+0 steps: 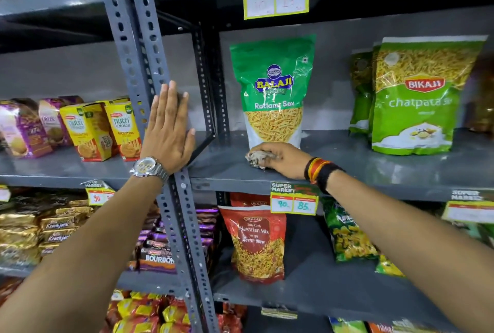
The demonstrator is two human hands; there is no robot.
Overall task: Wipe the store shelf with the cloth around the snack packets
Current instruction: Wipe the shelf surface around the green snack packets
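Note:
My right hand (283, 159) is closed on a crumpled grey-white cloth (258, 158) and presses it on the grey metal shelf (361, 169), right in front of a green Balaji Ratlami Sev packet (272, 89) that stands upright. Two green Bikaji Chatpata packets (417, 97) stand on the same shelf further right, apart from the cloth. My left hand (168, 129) lies flat with fingers spread against the perforated grey upright post (133, 65) and holds nothing.
Yellow biscuit boxes (104, 129) and purple packs fill the left bay. On the shelf below stand a red Navratan Mix packet (256, 242) and green packets (344, 233). Price tags (294, 199) hang off the shelf's front lip. Bare shelf lies between the Balaji and Bikaji packets.

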